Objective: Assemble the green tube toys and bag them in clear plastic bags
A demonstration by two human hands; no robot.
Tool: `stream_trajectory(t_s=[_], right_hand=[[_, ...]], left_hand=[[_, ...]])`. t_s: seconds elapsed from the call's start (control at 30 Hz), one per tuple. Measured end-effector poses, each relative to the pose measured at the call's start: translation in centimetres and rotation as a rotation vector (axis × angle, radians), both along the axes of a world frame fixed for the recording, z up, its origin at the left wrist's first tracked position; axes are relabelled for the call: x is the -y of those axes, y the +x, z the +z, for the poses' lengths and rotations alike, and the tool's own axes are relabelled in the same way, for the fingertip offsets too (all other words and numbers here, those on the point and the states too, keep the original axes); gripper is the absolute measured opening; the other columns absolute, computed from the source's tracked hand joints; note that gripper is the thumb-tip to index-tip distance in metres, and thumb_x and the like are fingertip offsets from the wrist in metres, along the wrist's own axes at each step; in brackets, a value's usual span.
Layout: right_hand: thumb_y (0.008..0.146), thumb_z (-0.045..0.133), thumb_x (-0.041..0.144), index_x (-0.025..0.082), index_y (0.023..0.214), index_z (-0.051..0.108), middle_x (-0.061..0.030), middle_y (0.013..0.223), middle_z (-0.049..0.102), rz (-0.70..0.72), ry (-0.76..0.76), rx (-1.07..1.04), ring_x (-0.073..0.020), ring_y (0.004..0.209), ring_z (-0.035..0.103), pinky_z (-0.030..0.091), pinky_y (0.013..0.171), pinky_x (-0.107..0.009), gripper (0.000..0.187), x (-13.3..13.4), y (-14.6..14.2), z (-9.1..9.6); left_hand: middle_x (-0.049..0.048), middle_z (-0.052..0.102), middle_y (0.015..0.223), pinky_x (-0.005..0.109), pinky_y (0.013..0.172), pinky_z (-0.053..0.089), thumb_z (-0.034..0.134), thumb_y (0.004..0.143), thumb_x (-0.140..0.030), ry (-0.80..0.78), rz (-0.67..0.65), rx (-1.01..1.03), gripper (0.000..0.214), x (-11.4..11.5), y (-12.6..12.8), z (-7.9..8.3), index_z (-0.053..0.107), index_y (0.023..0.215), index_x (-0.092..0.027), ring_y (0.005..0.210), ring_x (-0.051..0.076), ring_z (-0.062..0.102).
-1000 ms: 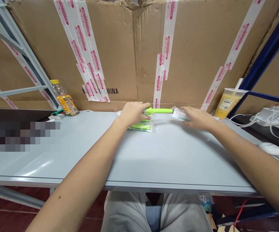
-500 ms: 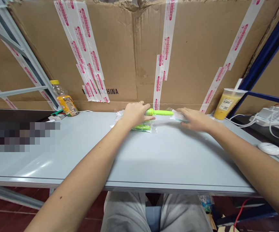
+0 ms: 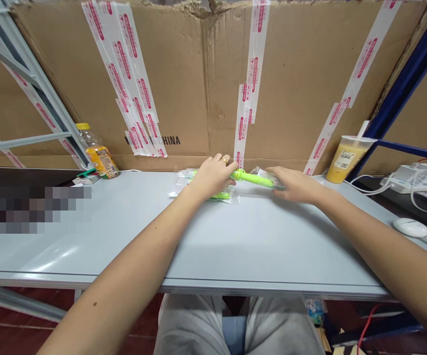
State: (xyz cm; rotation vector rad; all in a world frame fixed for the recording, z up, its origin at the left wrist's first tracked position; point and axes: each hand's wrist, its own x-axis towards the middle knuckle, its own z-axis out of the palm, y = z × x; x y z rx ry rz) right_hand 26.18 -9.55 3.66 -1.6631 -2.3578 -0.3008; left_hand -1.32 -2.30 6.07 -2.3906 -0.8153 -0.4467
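My left hand (image 3: 211,176) is closed around the thick end of a bright green tool (image 3: 254,178) at the far middle of the grey table (image 3: 124,231). The tool's thin handle points right and slightly down toward my right hand (image 3: 295,185). That hand rests with curled fingers on a small clear plastic bag (image 3: 263,173), pinching its edge beside the tool's tip. Under my left hand lies a pile of clear bags holding more green tools (image 3: 219,196).
A taped cardboard wall (image 3: 213,84) stands behind the table. An orange drink bottle (image 3: 100,155) is at the back left. A yellow drink cup (image 3: 346,159) stands back right, with a white mouse (image 3: 411,227) and a power strip with cables (image 3: 416,178) further right.
My left hand has moved the green tool to the right and tilted its tip down toward my right hand, which has slid left with the bag to meet it.
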Motion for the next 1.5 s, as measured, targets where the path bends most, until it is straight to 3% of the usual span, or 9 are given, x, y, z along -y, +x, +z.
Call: stream_trajectory(t_s=[0.23,0.43,0.97,1.13,1.5], right_hand=[[0.080,0.062,0.029,0.019,0.143,0.044,-0.0127,0.134,0.061,0.013,-0.019,-0.055,-0.0324,0.114,0.062,0.050,0.089,-0.041,0.066,-0.2,-0.3,-0.3],[0.081,0.061,0.028,0.018,0.142,0.045,-0.0126,0.133,0.061,0.042,0.015,-0.046,-0.0322,0.114,0.062,0.049,0.089,-0.041,0.064,-0.2,-0.4,-0.4],[0.082,0.059,0.027,0.021,0.141,0.044,-0.0119,0.134,0.060,0.071,0.012,-0.037,-0.0303,0.115,0.061,0.049,0.089,-0.041,0.060,0.1,-0.9,-0.1],[0.083,0.058,0.026,0.020,0.141,0.044,-0.0124,0.133,0.060,0.069,0.013,-0.018,-0.0308,0.113,0.062,0.050,0.086,-0.041,0.060,0.2,-1.0,-0.2],[0.084,0.055,0.021,0.017,0.141,0.044,-0.0144,0.116,0.065,0.079,0.103,0.127,-0.0311,0.102,0.064,0.050,0.079,-0.040,0.058,0.7,-2.0,0.2]], left_hand=[[0.0103,0.061,0.110,0.034,0.072,0.040,0.066,0.085,-0.025,0.071,-0.091,-0.024,0.036,-0.3,0.5,-0.5,0.057,0.119,-0.022,0.099,0.026,0.054],[0.0120,0.061,0.109,0.037,0.080,0.041,0.060,0.088,-0.028,0.051,-0.191,-0.011,0.035,0.2,0.6,-0.5,0.058,0.122,-0.019,0.100,0.027,0.052],[0.0046,0.066,0.113,0.033,0.076,0.043,0.056,0.088,-0.016,-0.002,-0.281,0.051,0.037,-0.1,0.7,-0.8,0.060,0.123,-0.025,0.101,0.021,0.056],[0.0059,0.063,0.114,0.033,0.079,0.042,0.056,0.088,-0.018,-0.002,-0.247,0.000,0.045,0.4,0.6,-0.4,0.058,0.131,-0.030,0.100,0.022,0.056],[0.0086,0.062,0.106,0.035,0.077,0.043,0.058,0.081,-0.019,-0.056,-0.135,-0.001,0.048,0.8,0.8,-0.3,0.059,0.128,-0.027,0.100,0.025,0.056]])
